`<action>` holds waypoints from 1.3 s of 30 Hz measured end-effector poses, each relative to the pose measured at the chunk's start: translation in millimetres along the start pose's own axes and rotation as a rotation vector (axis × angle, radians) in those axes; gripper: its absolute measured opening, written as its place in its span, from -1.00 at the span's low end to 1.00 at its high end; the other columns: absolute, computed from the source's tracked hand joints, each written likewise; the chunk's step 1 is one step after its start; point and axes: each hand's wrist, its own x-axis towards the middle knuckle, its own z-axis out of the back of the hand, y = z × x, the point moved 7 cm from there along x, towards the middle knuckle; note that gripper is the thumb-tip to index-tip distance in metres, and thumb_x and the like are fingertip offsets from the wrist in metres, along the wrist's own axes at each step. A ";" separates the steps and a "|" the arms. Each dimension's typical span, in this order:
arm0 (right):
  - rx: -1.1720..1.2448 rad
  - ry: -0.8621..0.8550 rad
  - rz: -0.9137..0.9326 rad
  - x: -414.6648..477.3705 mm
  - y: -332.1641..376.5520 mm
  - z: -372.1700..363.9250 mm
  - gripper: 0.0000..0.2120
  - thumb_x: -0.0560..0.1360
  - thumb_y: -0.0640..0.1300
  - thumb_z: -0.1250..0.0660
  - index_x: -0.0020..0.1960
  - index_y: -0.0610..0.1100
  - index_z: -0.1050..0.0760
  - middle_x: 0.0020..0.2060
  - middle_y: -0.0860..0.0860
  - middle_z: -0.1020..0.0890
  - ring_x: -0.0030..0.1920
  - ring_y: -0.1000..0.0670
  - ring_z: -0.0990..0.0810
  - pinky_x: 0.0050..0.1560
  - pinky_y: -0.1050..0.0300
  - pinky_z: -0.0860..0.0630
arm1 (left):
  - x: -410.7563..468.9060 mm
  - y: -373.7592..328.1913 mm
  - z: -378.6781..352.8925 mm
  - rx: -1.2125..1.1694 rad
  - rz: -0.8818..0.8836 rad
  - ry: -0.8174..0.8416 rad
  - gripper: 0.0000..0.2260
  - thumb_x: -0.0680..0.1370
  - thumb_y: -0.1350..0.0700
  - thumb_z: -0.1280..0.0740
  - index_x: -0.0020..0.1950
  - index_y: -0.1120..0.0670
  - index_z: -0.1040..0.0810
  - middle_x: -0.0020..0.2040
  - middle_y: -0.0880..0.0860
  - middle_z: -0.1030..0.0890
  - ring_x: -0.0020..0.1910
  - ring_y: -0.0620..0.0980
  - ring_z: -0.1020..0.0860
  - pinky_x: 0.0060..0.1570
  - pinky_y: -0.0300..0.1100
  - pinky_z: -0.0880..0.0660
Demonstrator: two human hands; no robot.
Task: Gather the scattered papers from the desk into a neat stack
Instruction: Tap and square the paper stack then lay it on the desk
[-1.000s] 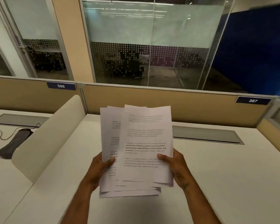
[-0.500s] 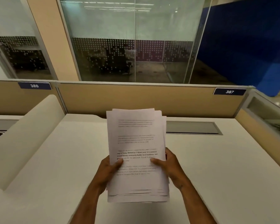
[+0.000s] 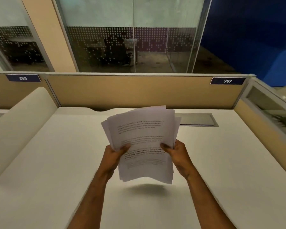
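A bundle of several printed white papers [image 3: 144,134] hangs in the air above the white desk [image 3: 56,162], tilted slightly to the right, with its top edges fanned unevenly. My left hand [image 3: 113,157] grips the bundle's left edge, thumb on the top sheet. My right hand [image 3: 177,154] grips the right edge the same way. The bundle's lower edge floats clear of the desk and casts a shadow below it. No loose sheets lie on the desk.
A tan partition [image 3: 130,91] with number plates 386 and 387 closes the back of the desk. A grey cable slot [image 3: 196,119] lies behind the papers. A curved white divider [image 3: 18,126] rises at the left, and a glass-topped side panel [image 3: 267,116] at the right.
The spread sheets have been drawn together into a tighter bundle. Both hands have lifted it off the desk and farther forward, and it now tilts to the right.
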 end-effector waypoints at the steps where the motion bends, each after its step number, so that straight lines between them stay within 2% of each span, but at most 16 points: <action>1: -0.003 0.007 -0.004 -2.7 -3.3 2.5 -0.79 0.47 -0.07 -0.48 0.09 0.09 -0.62 -0.02 0.10 -0.75 -0.04 0.04 -0.74 -0.16 0.19 -0.67 | -1.9 2.6 -0.9 0.016 0.007 0.000 -0.68 0.42 -0.01 -0.55 0.16 -0.04 -0.69 0.13 0.09 -0.73 0.07 0.13 -0.71 -0.02 0.05 -0.67; 5: 0.041 0.026 0.006 -11.0 -9.3 8.6 -0.64 0.38 0.07 -0.54 0.14 0.02 -0.63 0.00 0.00 -0.74 0.01 -0.04 -0.73 -0.11 0.15 -0.67 | -7.8 7.8 1.2 0.065 0.023 0.026 -0.53 0.27 -0.13 -0.64 0.12 0.00 -0.72 0.09 0.08 -0.75 0.09 0.12 -0.71 -0.07 -0.14 -0.66; 7: 0.058 -0.018 0.030 -12.2 -2.0 9.5 -0.59 0.36 0.23 -0.46 0.11 0.03 -0.63 -0.06 -0.01 -0.74 -0.03 -0.07 -0.73 -0.15 0.13 -0.67 | -6.3 -3.8 -0.2 0.080 -0.015 0.039 -0.49 0.24 -0.24 -0.62 0.11 -0.05 -0.72 0.07 0.05 -0.75 0.06 0.07 -0.71 -0.11 -0.18 -0.65; 10: 0.011 -0.140 0.098 -9.5 18.9 9.3 -0.43 0.30 0.46 -0.28 -0.03 -0.01 -0.62 -0.28 0.06 -0.68 -0.28 0.06 -0.67 -0.31 0.26 -0.59 | -2.7 -27.5 -8.0 0.087 -0.072 0.014 -0.45 0.28 -0.46 -0.42 0.07 -0.12 -0.70 -0.04 -0.02 -0.74 -0.06 -0.04 -0.69 -0.17 -0.19 -0.62; 12: -0.001 -0.226 0.116 -7.9 29.4 7.6 -0.42 0.37 0.46 -0.19 -0.21 -0.06 -0.56 -0.45 0.08 -0.57 -0.44 0.13 -0.54 -0.42 0.30 -0.46 | 1.6 -38.5 -13.3 0.089 -0.077 -0.039 -0.35 0.32 -0.55 -0.24 -0.01 -0.04 -0.72 -0.14 0.02 -0.71 -0.15 -0.02 -0.66 -0.21 -0.17 -0.56; 14: -0.014 -0.314 0.108 -6.7 32.7 7.9 -0.38 0.42 0.42 -0.18 -0.26 -0.16 -0.52 -0.49 0.06 -0.52 -0.47 0.11 -0.50 -0.43 0.26 -0.41 | 5.4 -43.9 -15.5 0.087 -0.043 -0.132 -0.25 0.30 -0.58 -0.19 -0.15 0.08 -0.69 -0.26 0.05 -0.68 -0.27 0.00 -0.63 -0.28 -0.16 -0.51; 17: -0.052 -0.405 0.103 -6.7 29.9 9.1 -0.46 0.47 0.31 -0.23 -0.28 -0.18 -0.52 -0.47 0.02 -0.56 -0.46 0.08 -0.54 -0.43 0.26 -0.45 | 6.7 -46.7 -16.6 0.111 -0.024 -0.267 -0.29 0.32 -0.48 -0.26 -0.25 0.22 -0.61 -0.39 0.03 -0.62 -0.36 0.00 -0.58 -0.31 -0.12 -0.45; 20: -0.047 -0.431 0.107 -8.0 28.5 12.2 -0.59 0.46 0.23 -0.26 -0.29 -0.10 -0.53 -0.50 0.07 -0.58 -0.48 0.12 -0.56 -0.48 0.32 -0.45 | 8.1 -46.0 -18.2 0.132 -0.043 -0.327 -0.47 0.40 -0.29 -0.30 -0.22 0.21 -0.64 -0.36 0.03 -0.64 -0.32 0.01 -0.56 -0.27 -0.07 -0.43; 23: -0.002 -0.395 0.136 -6.8 30.9 13.9 -0.61 0.42 0.21 -0.19 -0.25 -0.08 -0.58 -0.47 0.08 -0.59 -0.46 0.15 -0.55 -0.49 0.34 -0.42 | 10.1 -45.2 -19.2 0.140 -0.028 -0.323 -0.59 0.45 -0.18 -0.23 -0.24 0.16 -0.61 -0.30 0.08 -0.62 -0.28 0.03 -0.54 -0.21 -0.03 -0.40; 25: 0.024 -0.337 0.158 -4.5 32.1 12.0 -0.59 0.45 0.18 -0.15 -0.23 -0.11 -0.59 -0.42 0.04 -0.58 -0.39 0.10 -0.54 -0.42 0.23 -0.42 | 12.4 -45.2 -20.5 0.131 -0.005 -0.288 -0.59 0.47 -0.17 -0.19 -0.29 0.15 -0.55 -0.32 0.09 -0.60 -0.28 0.05 -0.54 -0.20 -0.02 -0.39; 27: 0.016 -0.251 0.178 -3.3 32.9 9.2 -0.47 0.44 0.29 -0.14 -0.16 -0.18 -0.57 -0.38 0.00 -0.58 -0.36 0.07 -0.53 -0.38 0.22 -0.44 | 15.1 -45.5 -23.3 0.144 -0.011 -0.199 -0.52 0.49 -0.23 -0.19 -0.27 0.17 -0.56 -0.34 0.09 -0.61 -0.29 0.03 -0.57 -0.22 -0.08 -0.42; 29: -0.018 -0.149 0.184 -2.6 31.3 8.3 -0.42 0.34 0.40 -0.27 -0.07 -0.12 -0.60 -0.30 0.01 -0.61 -0.31 0.08 -0.59 -0.35 0.27 -0.52 | 15.4 -43.6 -24.6 0.198 -0.057 -0.061 -0.47 0.44 -0.31 -0.25 -0.18 0.19 -0.60 -0.28 0.08 -0.66 -0.27 -0.05 -0.62 -0.26 -0.22 -0.48; 31: -0.038 -0.044 0.155 -2.5 25.1 9.2 -0.48 0.26 0.31 -0.46 0.05 -0.01 -0.61 -0.16 0.00 -0.67 -0.18 0.03 -0.67 -0.25 0.22 -0.61 | 12.3 -35.1 -17.8 0.180 -0.075 0.046 -0.56 0.35 -0.25 -0.42 0.00 0.08 -0.68 -0.14 -0.02 -0.73 -0.16 -0.07 -0.69 -0.23 -0.29 -0.56; 33: -0.042 0.037 0.084 -2.7 14.2 8.9 -0.56 0.29 0.13 -0.54 0.13 0.01 -0.63 -0.06 -0.02 -0.72 -0.05 -0.05 -0.71 -0.16 0.14 -0.65 | 9.2 -19.3 -10.9 0.140 -0.030 0.118 -0.59 0.30 -0.10 -0.56 0.09 0.01 -0.71 0.00 0.04 -0.76 -0.03 0.03 -0.72 -0.14 -0.20 -0.63; 36: -0.062 0.064 0.030 -2.5 1.2 3.1 -0.71 0.41 -0.04 -0.54 0.12 -0.01 -0.67 -0.03 -0.06 -0.75 0.00 -0.13 -0.71 0.00 -0.06 -0.69 | 7.0 -1.3 -13.3 0.134 0.017 0.136 -0.62 0.30 -0.01 -0.58 0.11 -0.02 -0.72 0.05 0.10 -0.75 0.03 0.13 -0.71 -0.09 -0.11 -0.64; 39: -0.020 -0.012 0.036 -2.9 3.3 4.0 -0.78 0.39 0.00 -0.53 0.03 0.07 -0.70 -0.07 -0.07 -0.75 -0.03 -0.14 -0.72 0.01 -0.15 -0.69 | 7.8 -2.6 -17.4 0.092 0.008 0.108 -0.64 0.34 -0.04 -0.54 0.13 -0.04 -0.72 0.05 0.10 -0.75 0.02 0.14 -0.70 -0.12 -0.10 -0.64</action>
